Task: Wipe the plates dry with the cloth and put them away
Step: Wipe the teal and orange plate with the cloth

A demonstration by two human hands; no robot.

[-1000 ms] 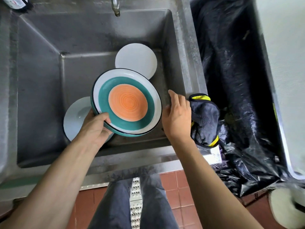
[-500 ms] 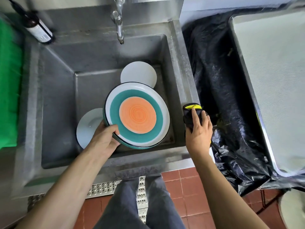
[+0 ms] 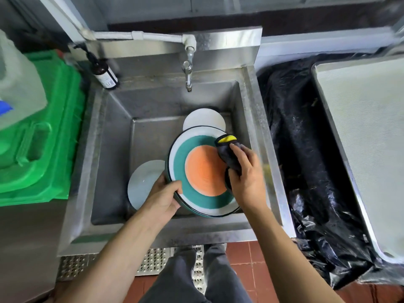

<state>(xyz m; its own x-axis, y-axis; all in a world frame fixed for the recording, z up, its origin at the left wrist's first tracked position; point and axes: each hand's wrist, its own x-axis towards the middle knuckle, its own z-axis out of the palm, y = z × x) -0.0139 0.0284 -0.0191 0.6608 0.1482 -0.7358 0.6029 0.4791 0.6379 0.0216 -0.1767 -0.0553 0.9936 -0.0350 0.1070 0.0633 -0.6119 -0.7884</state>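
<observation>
A plate with an orange centre, teal ring and white rim (image 3: 196, 171) is held tilted above the steel sink (image 3: 264, 136). My left hand (image 3: 165, 199) grips its lower left edge, thumb on the face. My right hand (image 3: 247, 180) holds a dark cloth with a yellow patch (image 3: 228, 149) and presses it against the plate's right side. Two white plates lie in the sink: one (image 3: 204, 119) behind the coloured plate, one (image 3: 143, 182) at its left, both partly hidden.
A tap (image 3: 188, 71) hangs over the sink's back. A dark bottle (image 3: 102, 72) stands at the back left corner. A green crate (image 3: 41, 132) sits left of the sink. A black bag (image 3: 306, 149) and a grey tray (image 3: 367, 138) lie to the right.
My right hand picked the cloth up from the sink's right rim and brought it left onto the plate's face. The left hand kept its grip on the plate. The view pulled back.
</observation>
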